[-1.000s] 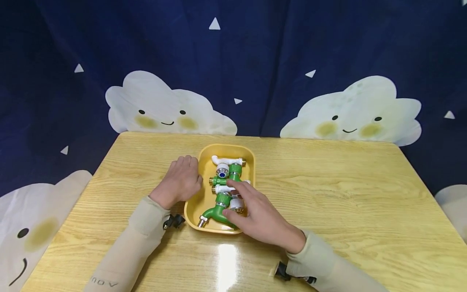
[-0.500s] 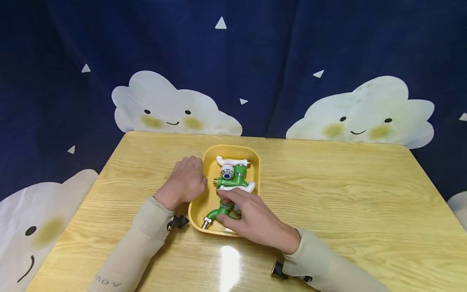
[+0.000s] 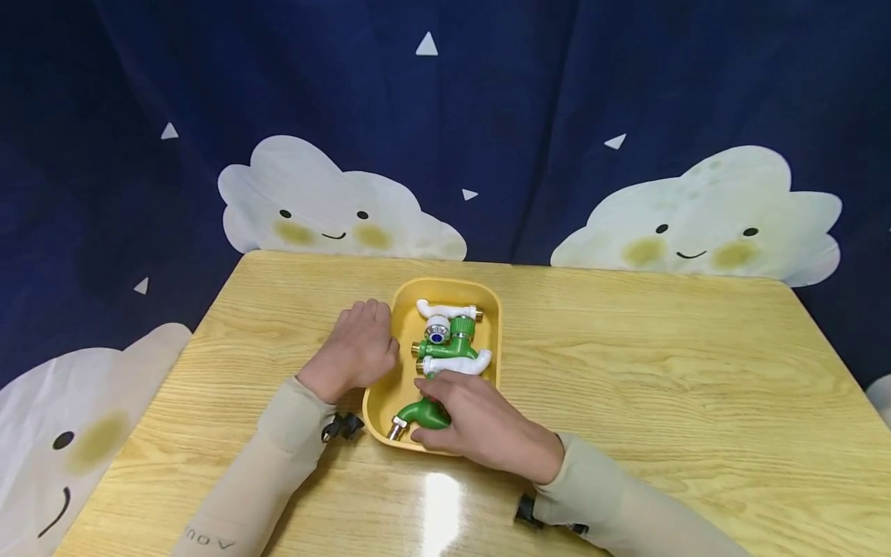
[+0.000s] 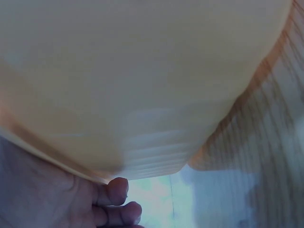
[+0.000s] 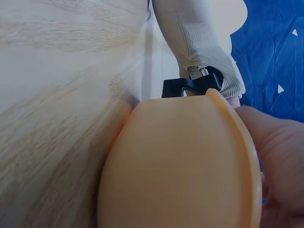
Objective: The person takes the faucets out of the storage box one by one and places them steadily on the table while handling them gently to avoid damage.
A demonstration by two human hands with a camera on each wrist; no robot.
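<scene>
the right grip (image 3: 483,422) is wide: thumb and forefinger stand well apart, with the body of the near green tap (image 3: 428,415) showing in the gap between them. the rest of that tap is hidden under the grip, so whether the fingers touch it cannot be told. its metal end (image 3: 397,429) sticks out to the left of the thumb, near the tray's near left corner. just beyond the forefinger lies the near white tap (image 3: 455,364), crosswise, brass end to the left and bent spout to the right. next past it is the far green tap (image 3: 445,350), brass end also to the left, with its green knob (image 3: 462,328) on the far side. just left of that knob is a white knob (image 3: 437,322) with a chrome ring and blue centre. farthest from the right grip lies the far white tap (image 3: 448,311), brass end to the right. all the taps are in the yellow tray (image 3: 492,329), which reaches under the right grip and away to its left and far side.

across the tray, the left grip (image 3: 353,352) is at the left rim, fingers curled; whether they pinch it cannot be told. behind the grips are the right sleeve (image 3: 592,487) and left sleeve (image 3: 278,441). the wooden tabletop (image 3: 668,363) spreads out around both, and beyond it hangs a blue curtain (image 3: 487,93).
</scene>
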